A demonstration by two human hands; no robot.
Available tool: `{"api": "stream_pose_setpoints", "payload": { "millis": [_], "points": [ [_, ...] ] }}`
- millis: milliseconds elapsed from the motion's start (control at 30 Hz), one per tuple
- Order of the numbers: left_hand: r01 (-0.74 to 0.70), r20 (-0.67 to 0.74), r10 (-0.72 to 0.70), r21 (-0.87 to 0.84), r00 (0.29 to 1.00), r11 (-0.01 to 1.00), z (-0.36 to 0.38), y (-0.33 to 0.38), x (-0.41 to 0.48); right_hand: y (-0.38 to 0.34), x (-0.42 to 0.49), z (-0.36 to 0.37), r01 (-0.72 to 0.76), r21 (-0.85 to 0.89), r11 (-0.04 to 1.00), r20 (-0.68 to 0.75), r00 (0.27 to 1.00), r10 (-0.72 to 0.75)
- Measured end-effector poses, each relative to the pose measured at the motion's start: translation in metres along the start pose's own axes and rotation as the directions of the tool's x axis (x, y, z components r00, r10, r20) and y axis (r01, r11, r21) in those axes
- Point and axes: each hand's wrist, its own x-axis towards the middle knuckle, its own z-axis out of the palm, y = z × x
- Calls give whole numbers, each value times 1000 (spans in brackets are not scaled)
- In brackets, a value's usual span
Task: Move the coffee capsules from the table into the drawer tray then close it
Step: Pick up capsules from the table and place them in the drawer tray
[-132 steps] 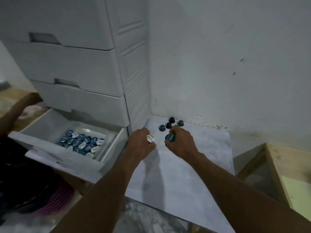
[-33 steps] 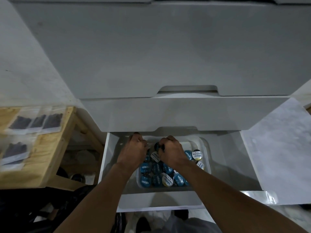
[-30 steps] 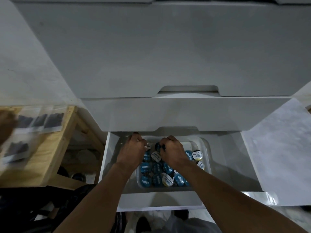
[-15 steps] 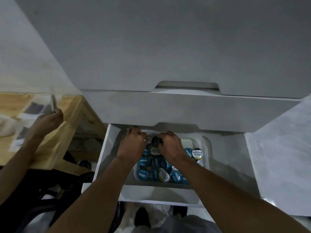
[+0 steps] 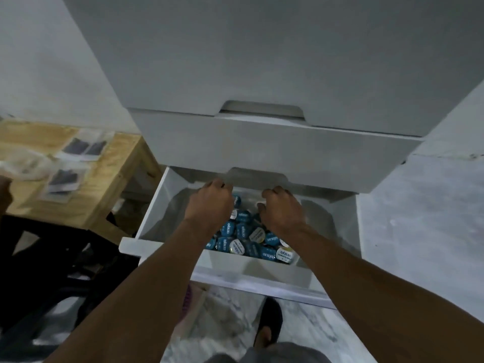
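Note:
The bottom drawer (image 5: 157, 205) of a white cabinet stands pulled out. Inside it a white tray (image 5: 235, 263) holds several blue and white-lidded coffee capsules (image 5: 243, 231). Both my hands reach into the tray's far end, backs up, fingers curled downward. My left hand (image 5: 209, 203) is over the tray's far left part, my right hand (image 5: 282, 210) over its far right part, with a gap of capsules between them. Their palms are hidden, so I cannot tell whether either holds a capsule.
Closed drawers (image 5: 262, 148) overhang the far end of the open one. A grey marbled table top (image 5: 419, 218) lies to the right. A wooden bench (image 5: 110, 179) with plastic packets (image 5: 62, 179) is at the left, with another person's hand (image 5: 4, 195) at the edge.
My hands carried capsules from the table to the drawer tray. In the last half second they moved apart over the tray, and the dark capsule seen between them is no longer visible.

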Motion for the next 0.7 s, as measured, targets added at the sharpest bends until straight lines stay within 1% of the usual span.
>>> {"api": "stream_pose_setpoints", "payload": {
  "millis": [100, 267, 333, 400, 533, 700],
  "points": [
    [-81, -57, 86, 74, 995, 994, -12, 19, -10, 10, -24, -21, -7, -33, 999, -44, 999, 6],
    [-205, -144, 217, 92, 965, 974, -20, 59, -32, 29, -84, -49, -100, -91, 991, -167, 982, 84],
    [-240, -170, 250, 75, 953, 968, -22, 81, -43, 42, -110, -58, -146, -66, 987, -221, 967, 129],
    [-284, -175, 286, 37, 942, 958, -24, 106, -53, 57, -133, -68, -181, -47, 982, -244, 956, 165],
    [-411, -225, 394, -29, 891, 911, -30, 159, -65, 97, -172, -91, -231, -24, 973, -310, 927, 213],
    [-466, -216, 447, -47, 868, 883, -24, 225, -61, 154, -202, -109, -265, 27, 964, -347, 902, 257]
  ]
}}
